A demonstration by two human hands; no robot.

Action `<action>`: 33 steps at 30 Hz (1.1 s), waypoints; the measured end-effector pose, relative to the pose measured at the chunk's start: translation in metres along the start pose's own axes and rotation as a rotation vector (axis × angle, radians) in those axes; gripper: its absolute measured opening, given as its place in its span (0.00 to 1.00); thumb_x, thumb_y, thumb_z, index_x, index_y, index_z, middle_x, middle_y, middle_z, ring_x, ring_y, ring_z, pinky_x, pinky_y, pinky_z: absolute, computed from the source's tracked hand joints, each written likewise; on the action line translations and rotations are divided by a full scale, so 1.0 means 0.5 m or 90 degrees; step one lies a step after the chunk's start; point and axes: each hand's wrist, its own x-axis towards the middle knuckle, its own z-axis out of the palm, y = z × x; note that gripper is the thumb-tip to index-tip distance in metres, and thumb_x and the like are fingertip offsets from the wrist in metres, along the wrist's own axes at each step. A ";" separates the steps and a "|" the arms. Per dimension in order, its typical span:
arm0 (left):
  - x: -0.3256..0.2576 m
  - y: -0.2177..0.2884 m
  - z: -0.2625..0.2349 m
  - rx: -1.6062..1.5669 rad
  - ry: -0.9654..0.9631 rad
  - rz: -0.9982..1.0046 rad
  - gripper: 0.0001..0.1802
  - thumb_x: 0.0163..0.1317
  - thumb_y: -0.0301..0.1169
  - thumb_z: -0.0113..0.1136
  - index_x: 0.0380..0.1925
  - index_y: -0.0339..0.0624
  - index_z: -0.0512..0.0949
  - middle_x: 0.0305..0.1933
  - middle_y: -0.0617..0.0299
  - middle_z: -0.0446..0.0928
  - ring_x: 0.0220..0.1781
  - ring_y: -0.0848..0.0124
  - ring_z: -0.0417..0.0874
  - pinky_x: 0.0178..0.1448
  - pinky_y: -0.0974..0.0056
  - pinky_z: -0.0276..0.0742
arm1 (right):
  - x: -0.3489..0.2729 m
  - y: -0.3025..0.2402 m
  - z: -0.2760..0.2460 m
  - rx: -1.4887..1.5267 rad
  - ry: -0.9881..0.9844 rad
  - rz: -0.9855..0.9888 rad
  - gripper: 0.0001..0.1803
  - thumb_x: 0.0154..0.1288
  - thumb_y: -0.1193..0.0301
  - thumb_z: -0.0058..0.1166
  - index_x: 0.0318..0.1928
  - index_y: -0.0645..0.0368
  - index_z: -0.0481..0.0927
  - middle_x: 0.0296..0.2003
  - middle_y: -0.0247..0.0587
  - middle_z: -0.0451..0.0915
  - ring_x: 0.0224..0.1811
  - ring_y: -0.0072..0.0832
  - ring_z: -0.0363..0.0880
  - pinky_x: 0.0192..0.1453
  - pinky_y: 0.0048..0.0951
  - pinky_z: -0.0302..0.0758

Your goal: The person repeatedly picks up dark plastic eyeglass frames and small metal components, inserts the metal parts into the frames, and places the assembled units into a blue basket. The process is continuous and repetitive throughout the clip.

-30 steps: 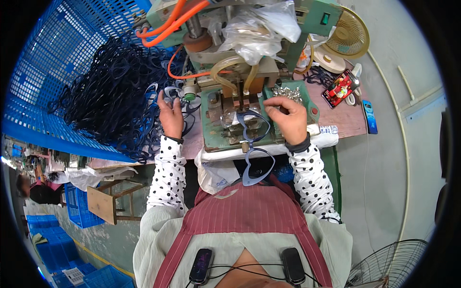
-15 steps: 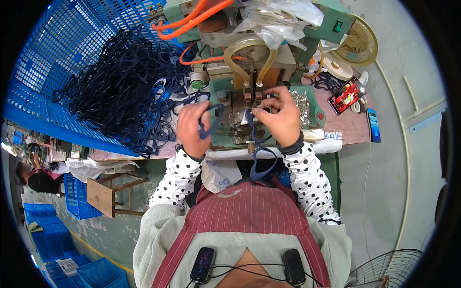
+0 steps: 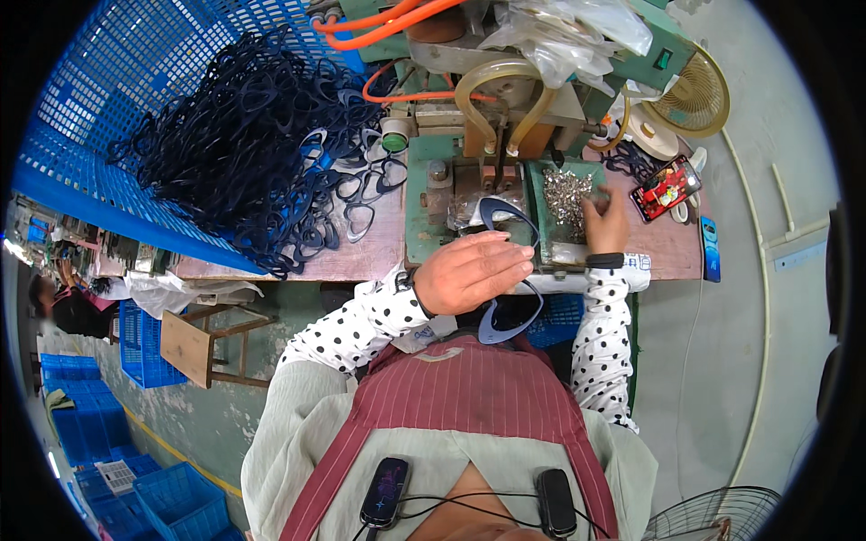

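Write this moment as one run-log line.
Left hand: over looped blue strip, grip unclear | Right hand: at green tray, beside small metal pieces | Dark loops: heaped in blue basket, some on tabletop

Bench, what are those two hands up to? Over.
Left hand over blue looped strip. Right hand beside small metal pieces. Upper loop over green machine base; left hand hides strip's middle.

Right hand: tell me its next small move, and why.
Probably the right hand should pinch one bit from the metal bits: its fingers are at the tray beside them, and the left hand lies across the blue strip. Whether it already holds one, I cannot tell.
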 end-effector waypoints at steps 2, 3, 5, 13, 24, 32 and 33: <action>-0.005 -0.002 0.004 -0.007 0.011 -0.008 0.21 0.53 0.25 0.66 0.49 0.33 0.78 0.52 0.48 0.80 0.54 0.58 0.82 0.61 0.49 0.77 | 0.010 0.094 0.007 0.075 -0.058 -0.045 0.16 0.57 0.69 0.63 0.46 0.57 0.80 0.33 0.43 0.85 0.35 0.39 0.84 0.40 0.36 0.77; -0.007 -0.004 0.006 -0.007 0.014 -0.009 0.21 0.53 0.26 0.66 0.49 0.33 0.78 0.52 0.48 0.80 0.54 0.58 0.82 0.61 0.50 0.77 | 0.002 0.096 -0.001 0.126 -0.090 -0.027 0.15 0.57 0.69 0.62 0.46 0.57 0.81 0.33 0.44 0.85 0.35 0.40 0.84 0.40 0.37 0.77; -0.011 -0.005 0.005 -0.008 0.017 -0.015 0.21 0.54 0.26 0.66 0.49 0.34 0.78 0.52 0.48 0.80 0.54 0.58 0.82 0.61 0.50 0.77 | -0.020 0.008 -0.054 -0.022 -0.117 -0.033 0.17 0.57 0.67 0.62 0.47 0.58 0.81 0.34 0.47 0.84 0.37 0.42 0.83 0.42 0.39 0.77; -0.010 0.003 -0.002 0.017 0.034 0.010 0.20 0.59 0.27 0.62 0.52 0.35 0.76 0.55 0.51 0.78 0.56 0.59 0.81 0.63 0.51 0.76 | -0.015 0.042 0.025 -0.096 -0.071 -0.177 0.08 0.60 0.68 0.60 0.35 0.58 0.82 0.32 0.48 0.80 0.36 0.46 0.79 0.41 0.41 0.74; -0.229 -0.145 -0.199 0.507 0.053 -0.411 0.09 0.51 0.27 0.63 0.34 0.42 0.82 0.47 0.54 0.79 0.46 0.55 0.78 0.48 0.53 0.73 | -0.037 0.015 0.029 -0.234 -0.030 -0.223 0.15 0.59 0.62 0.63 0.44 0.54 0.82 0.39 0.43 0.78 0.41 0.41 0.79 0.43 0.39 0.75; -0.461 -0.283 -0.278 0.928 0.092 -0.902 0.21 0.57 0.52 0.60 0.28 0.45 0.80 0.35 0.55 0.80 0.41 0.51 0.79 0.42 0.45 0.72 | -0.033 0.038 0.027 -0.063 -0.010 -0.190 0.09 0.61 0.65 0.62 0.37 0.56 0.84 0.35 0.42 0.80 0.38 0.38 0.79 0.43 0.35 0.74; -0.457 -0.290 -0.263 0.901 0.119 -0.908 0.21 0.57 0.53 0.60 0.25 0.45 0.79 0.32 0.55 0.80 0.39 0.51 0.79 0.41 0.45 0.71 | -0.033 0.037 0.026 -0.038 0.000 -0.189 0.08 0.61 0.66 0.62 0.36 0.57 0.84 0.34 0.42 0.81 0.38 0.38 0.79 0.43 0.34 0.74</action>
